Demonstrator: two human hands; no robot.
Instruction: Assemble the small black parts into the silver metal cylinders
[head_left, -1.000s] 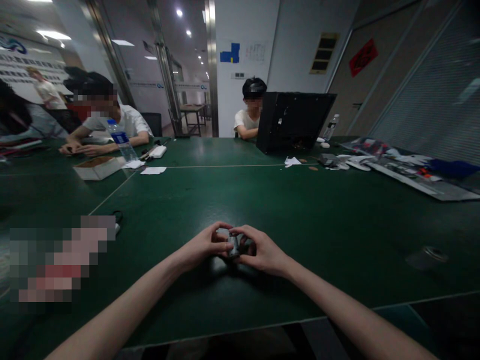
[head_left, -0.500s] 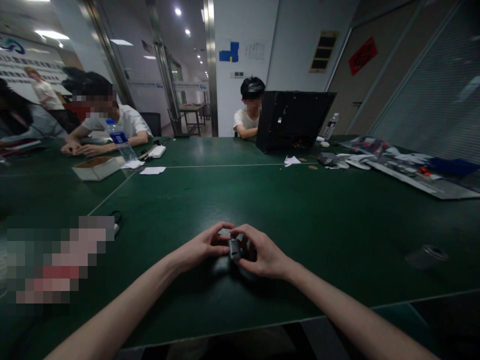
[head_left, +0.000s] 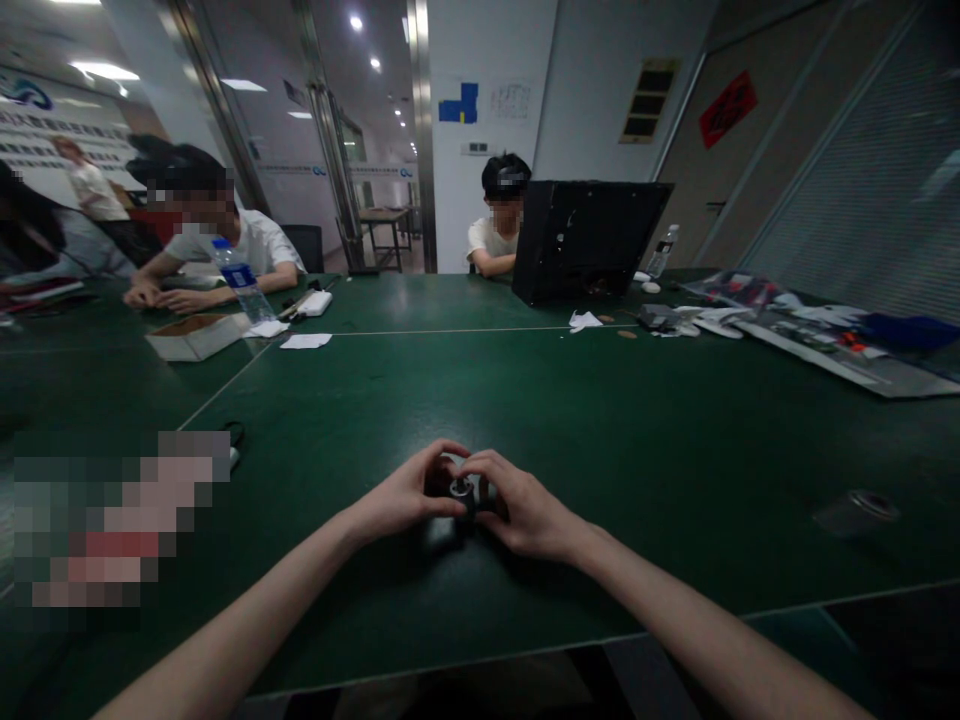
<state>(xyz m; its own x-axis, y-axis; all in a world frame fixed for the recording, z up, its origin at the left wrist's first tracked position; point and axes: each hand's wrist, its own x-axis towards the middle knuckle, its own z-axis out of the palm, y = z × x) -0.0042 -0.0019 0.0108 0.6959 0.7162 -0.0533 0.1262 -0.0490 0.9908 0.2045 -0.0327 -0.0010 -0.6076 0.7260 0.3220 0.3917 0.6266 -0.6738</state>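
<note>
Between my two hands, just above the green table (head_left: 360,390), is a small grey metal cylinder that looks like a small motor (head_left: 463,494). Its round end, with a lighter ring and a dark centre, faces up. My left hand (head_left: 409,488) has its fingers curled around the far side, and its thumb presses the near left side. From the right, my right hand (head_left: 529,505) closes on it, with bent fingers at the top and the thumb low down. The fingers hide part of the motor. Apart from both hands, a larger grey metal cylinder (head_left: 859,513) lies on the table at right.
At left are a blurred-out patch (head_left: 120,530), an open white box (head_left: 196,338) and a water bottle (head_left: 244,280). A black case (head_left: 592,240) stands at the back before a seated person. Papers and a board (head_left: 847,350) lie at right. Another person sits at left.
The motor has turned in my hands: its side with a slot showed before, and its ringed round end shows now. My fingers have shifted slightly around it.
</note>
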